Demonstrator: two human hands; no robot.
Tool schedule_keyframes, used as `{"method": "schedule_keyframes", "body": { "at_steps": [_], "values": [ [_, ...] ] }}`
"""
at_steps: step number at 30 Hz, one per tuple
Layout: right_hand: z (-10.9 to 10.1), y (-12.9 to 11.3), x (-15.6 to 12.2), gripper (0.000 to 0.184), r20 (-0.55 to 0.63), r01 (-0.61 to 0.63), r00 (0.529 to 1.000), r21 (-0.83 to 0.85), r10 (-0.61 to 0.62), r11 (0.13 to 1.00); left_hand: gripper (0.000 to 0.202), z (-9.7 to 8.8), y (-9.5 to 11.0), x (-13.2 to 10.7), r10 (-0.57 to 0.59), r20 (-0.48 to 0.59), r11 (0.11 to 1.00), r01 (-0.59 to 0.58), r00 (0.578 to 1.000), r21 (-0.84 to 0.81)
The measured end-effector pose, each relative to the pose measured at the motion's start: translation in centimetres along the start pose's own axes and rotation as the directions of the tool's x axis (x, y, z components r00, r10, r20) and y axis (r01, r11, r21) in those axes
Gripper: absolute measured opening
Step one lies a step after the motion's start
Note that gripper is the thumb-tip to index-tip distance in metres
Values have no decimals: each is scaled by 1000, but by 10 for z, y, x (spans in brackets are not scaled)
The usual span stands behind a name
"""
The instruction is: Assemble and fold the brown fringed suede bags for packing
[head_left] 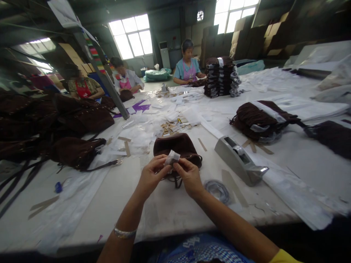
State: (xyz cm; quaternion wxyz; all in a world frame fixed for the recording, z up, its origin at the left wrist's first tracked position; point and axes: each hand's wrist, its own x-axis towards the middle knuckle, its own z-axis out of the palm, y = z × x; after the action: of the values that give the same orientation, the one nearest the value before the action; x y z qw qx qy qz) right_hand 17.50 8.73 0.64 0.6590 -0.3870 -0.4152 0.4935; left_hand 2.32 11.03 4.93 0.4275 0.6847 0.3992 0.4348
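Both my hands meet over the near edge of the white table (pixel 170 208). My left hand (pixel 151 175) and my right hand (pixel 189 176) pinch a small piece of white wrapping (pixel 172 157) between their fingertips. Just behind them lies a dark brown suede bag (pixel 175 145), its cords trailing down under my hands. What the wrapping covers is hidden.
A grey tape dispenser (pixel 240 160) stands right of my hands, a tape roll (pixel 218 190) nearer. Brown bags pile at the left (pixel 76 151), right (pixel 260 118) and back (pixel 222 76). White paper and tags (pixel 172 126) litter the middle. Three people sit at the far side.
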Motion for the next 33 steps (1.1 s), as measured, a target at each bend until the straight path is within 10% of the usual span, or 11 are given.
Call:
{"method": "schedule_keyframes", "body": {
  "at_steps": [13, 19, 21, 24, 33],
  "values": [
    [-9, 10, 3, 36, -28, -96, 995, 13, 97, 995, 37, 7, -12, 5, -142, 6, 989, 142, 990, 49],
    [-37, -10, 21, 40, 212, -91, 969, -169, 127, 981, 42, 4, -23, 7, -177, -14, 984, 177, 984, -20],
    [-60, -19, 42, 35, 178, -35, 975, -465, 132, 885, 46, 3, -30, 7, -201, -63, 980, 200, 978, -21],
    [-101, -26, 87, 28, -45, -64, 998, -882, 51, 466, 50, 1, -39, 7, -222, -102, 975, 220, 970, -31],
    [-137, 6, 174, 24, -272, -286, 935, -957, 227, 35, 45, 1, -38, 5, -236, -85, 969, 229, 968, -91]
  ]
}}
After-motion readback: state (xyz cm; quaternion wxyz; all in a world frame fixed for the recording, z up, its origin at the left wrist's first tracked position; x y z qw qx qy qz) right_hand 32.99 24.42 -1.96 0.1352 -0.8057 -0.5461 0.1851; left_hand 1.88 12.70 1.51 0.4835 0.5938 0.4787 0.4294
